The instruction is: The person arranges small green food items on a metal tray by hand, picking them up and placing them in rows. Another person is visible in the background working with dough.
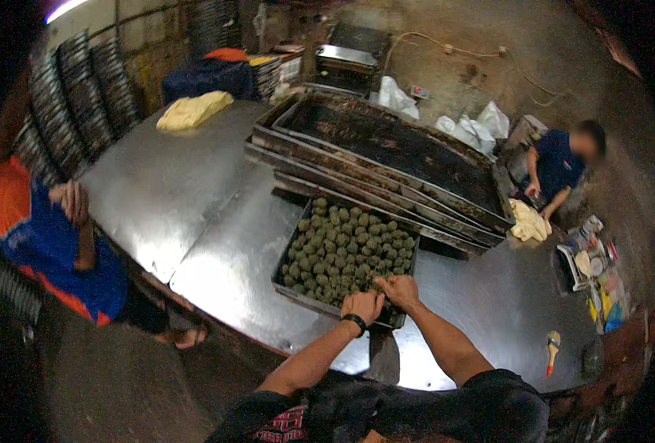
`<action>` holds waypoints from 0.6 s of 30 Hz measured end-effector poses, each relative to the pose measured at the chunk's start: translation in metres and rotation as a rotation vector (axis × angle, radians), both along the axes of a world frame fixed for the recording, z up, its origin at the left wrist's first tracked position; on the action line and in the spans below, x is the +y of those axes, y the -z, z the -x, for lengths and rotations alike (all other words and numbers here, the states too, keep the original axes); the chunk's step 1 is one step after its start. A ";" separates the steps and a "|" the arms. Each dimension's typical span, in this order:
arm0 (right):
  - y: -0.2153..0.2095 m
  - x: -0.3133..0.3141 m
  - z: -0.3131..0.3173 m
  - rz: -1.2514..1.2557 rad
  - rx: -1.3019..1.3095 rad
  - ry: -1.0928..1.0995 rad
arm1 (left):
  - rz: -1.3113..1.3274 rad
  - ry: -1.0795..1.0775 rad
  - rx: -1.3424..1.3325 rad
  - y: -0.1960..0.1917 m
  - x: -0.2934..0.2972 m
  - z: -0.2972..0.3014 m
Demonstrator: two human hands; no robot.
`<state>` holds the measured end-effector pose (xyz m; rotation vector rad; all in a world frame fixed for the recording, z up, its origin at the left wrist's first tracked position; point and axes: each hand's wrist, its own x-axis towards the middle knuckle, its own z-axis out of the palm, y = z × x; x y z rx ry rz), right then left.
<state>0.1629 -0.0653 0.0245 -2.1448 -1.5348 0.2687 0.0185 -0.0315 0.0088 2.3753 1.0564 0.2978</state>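
Note:
A dark rectangular tray (286, 291) full of greenish-brown balls (342, 244) lies on the metal table in front of me. My left hand (363, 306), with a black band at the wrist, is over the tray's near right part, its fingers curled. Close beside it, my right hand (397, 290) is closed too, at the tray's right side. The two hands nearly meet at the fingers. Whatever they grip there is too small and hidden to name. Below the tray's near edge lies a flat dark blade-like piece (384, 356).
Large blackened trays (386, 140) are stacked just behind the balls. Pale dough (194, 111) lies far left on the table (228, 251). A co-worker (563, 159) handles more dough (529, 220) at right; another person (61, 236) stands left. A brush (552, 351) lies near right.

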 end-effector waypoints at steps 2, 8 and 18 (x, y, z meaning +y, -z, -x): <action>0.005 0.001 -0.008 0.060 0.044 -0.041 | -0.081 0.041 -0.055 0.005 0.002 0.001; -0.007 -0.001 -0.033 0.345 -0.059 -0.243 | 0.061 0.017 -0.072 -0.012 -0.007 0.006; 0.009 0.038 -0.040 0.609 -0.287 -0.498 | -0.196 -0.169 0.061 -0.003 -0.020 -0.005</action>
